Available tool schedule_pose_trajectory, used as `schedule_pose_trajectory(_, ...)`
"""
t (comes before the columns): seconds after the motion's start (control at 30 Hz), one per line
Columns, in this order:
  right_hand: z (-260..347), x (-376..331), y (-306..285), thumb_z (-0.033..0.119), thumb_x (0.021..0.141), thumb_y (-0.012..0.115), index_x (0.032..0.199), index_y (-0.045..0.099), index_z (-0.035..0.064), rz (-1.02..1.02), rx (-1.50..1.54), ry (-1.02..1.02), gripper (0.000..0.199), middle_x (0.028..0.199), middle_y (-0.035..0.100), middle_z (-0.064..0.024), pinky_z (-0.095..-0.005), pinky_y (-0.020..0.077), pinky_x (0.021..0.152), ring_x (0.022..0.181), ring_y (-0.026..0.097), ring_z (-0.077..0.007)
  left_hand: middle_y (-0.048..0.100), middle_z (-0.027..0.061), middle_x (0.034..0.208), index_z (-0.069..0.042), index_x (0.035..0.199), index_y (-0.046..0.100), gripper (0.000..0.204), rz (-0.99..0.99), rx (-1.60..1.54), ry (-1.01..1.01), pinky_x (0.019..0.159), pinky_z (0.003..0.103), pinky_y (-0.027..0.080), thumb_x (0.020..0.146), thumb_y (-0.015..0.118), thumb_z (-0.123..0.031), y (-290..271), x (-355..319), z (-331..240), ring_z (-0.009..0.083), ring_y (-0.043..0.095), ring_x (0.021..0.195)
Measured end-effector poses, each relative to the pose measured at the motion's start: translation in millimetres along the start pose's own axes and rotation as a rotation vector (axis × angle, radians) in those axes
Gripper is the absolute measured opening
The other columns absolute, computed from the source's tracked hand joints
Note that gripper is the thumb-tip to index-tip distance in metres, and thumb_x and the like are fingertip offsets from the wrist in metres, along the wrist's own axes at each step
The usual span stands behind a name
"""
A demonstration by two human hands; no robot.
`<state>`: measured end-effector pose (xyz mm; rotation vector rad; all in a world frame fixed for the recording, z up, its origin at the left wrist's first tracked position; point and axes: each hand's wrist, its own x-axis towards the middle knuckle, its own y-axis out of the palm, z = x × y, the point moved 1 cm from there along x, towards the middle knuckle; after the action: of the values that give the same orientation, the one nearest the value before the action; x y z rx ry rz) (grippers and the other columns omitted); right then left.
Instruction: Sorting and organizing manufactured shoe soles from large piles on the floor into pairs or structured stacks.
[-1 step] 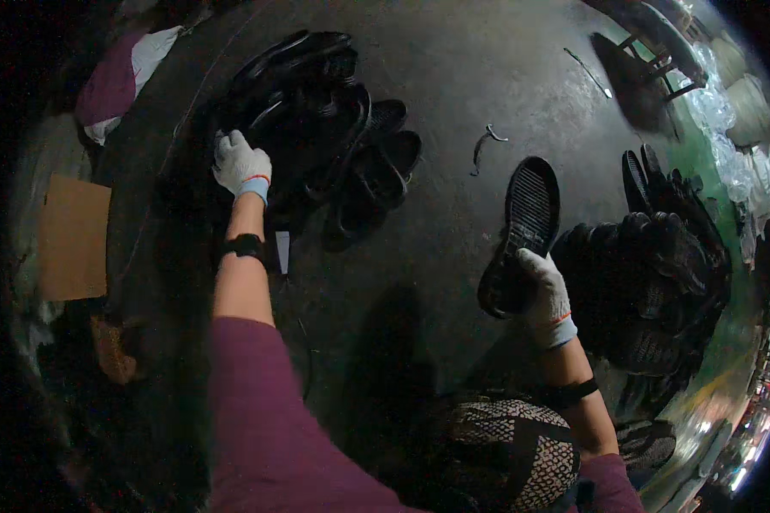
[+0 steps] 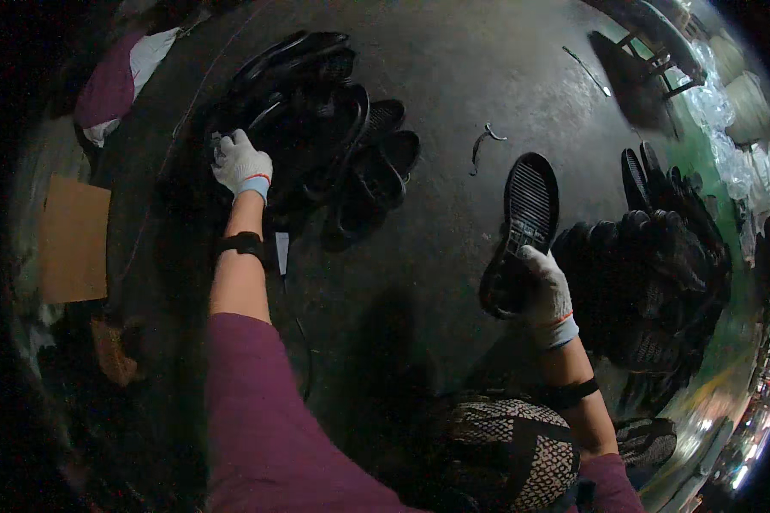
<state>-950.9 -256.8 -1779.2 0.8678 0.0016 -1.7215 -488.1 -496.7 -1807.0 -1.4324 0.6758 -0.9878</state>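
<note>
Shoe sole (image 2: 522,231), black and ridged, sits in my right hand (image 2: 546,291): my gloved fingers wrap its heel end, and its toe end sticks up and away from me over the dark floor (image 2: 453,103). My left hand (image 2: 241,162), also gloved in white, reaches out to the heap of black shoe parts (image 2: 334,137) on my left, fingers curled onto a piece at the heap's near edge; I cannot tell whether they actually pinch it or only rest on it.

What worries me is the grip on the sole. I hold it only at one end, so the long free end can swing or flex, and I judge it could slip out and drop to the floor. The glove fabric may not bite well on smooth rubber. On the other side, the heap looks loosely tangled, with loops and straps lying across one another, so pulling one piece could drag its neighbours along or spill the pile toward me. The second stack of black soles (image 2: 659,248) lies just beside my right hand, and a careless sweep of the sole could knock it over. The light is dim, and black parts on a dark floor are easy to misjudge.
</note>
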Motion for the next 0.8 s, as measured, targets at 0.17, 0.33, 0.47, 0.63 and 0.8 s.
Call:
schedule_pose_trajectory(0.17, 32, -26, 23, 0.049, 0.101, 0.059, 0.151, 0.049, 0.0065, 0.465, 0.47, 0.025, 0.067, 0.144, 0.06, -0.0177, -0.05, 0.0592, 0.093, 0.116, 0.069, -0.0344, 0.051, 0.0112, 0.151, -0.021, 0.149, 0.048, 0.059, -0.186, 0.114, 0.06, 0.113, 0.056, 0.043, 0.092, 0.067, -0.026, 8, -17, 0, 0.0401, 0.053, 0.138)
schedule_pose_trajectory(0.33, 36, -26, 41, 0.066, 0.101, 0.052, 0.162, 0.033, 0.0084, 0.508, 0.592, -0.137, 0.086, 0.166, 0.036, -0.0201, -0.0565, 0.0559, 0.102, 0.134, 0.058, -0.0364, 0.062, 0.0123, 0.138, -0.02, 0.145, 0.053, 0.058, -0.008, 0.026, -0.03, 0.097, 0.053, 0.056, 0.091, 0.07, -0.034, -6, -30, -9, 0.0388, 0.066, 0.121)
schedule_pose_trajectory(0.47, 36, -23, 38, 0.064, 0.102, 0.051, 0.161, 0.037, 0.008, 0.606, 0.629, -0.029, 0.083, 0.161, 0.043, -0.021, -0.0536, 0.0595, 0.096, 0.128, 0.062, -0.0358, 0.068, 0.0145, 0.132, -0.022, 0.127, 0.073, 0.047, 0.132, -0.118, 0.125, 0.094, 0.052, 0.056, 0.085, 0.073, -0.042, -24, -36, -6, 0.0376, 0.068, 0.115)
schedule_pose_trajectory(0.63, 41, -36, 38, 0.058, 0.102, 0.056, 0.154, 0.048, 0.0065, 0.399, 0.352, -0.026, 0.074, 0.14, 0.063, -0.0187, -0.043, 0.0613, 0.087, 0.11, 0.069, -0.0296, 0.069, 0.0215, 0.125, -0.011, 0.121, 0.075, 0.048, -0.098, -0.376, -0.031, 0.098, 0.05, 0.053, 0.082, 0.074, -0.038, -52, -50, 26, 0.0391, 0.067, 0.114)
schedule_pose_trajectory(0.8, 46, -35, 51, 0.055, 0.1, 0.06, 0.154, 0.048, 0.007, 0.361, 0.348, -0.037, 0.074, 0.137, 0.063, -0.0146, -0.0362, 0.0587, 0.084, 0.105, 0.068, -0.0246, 0.064, 0.0217, 0.14, 0.012, 0.131, 0.061, 0.066, 0.066, -1.222, -0.108, 0.111, 0.039, 0.041, 0.084, 0.076, -0.032, -47, -97, 17, 0.0355, 0.06, 0.127)
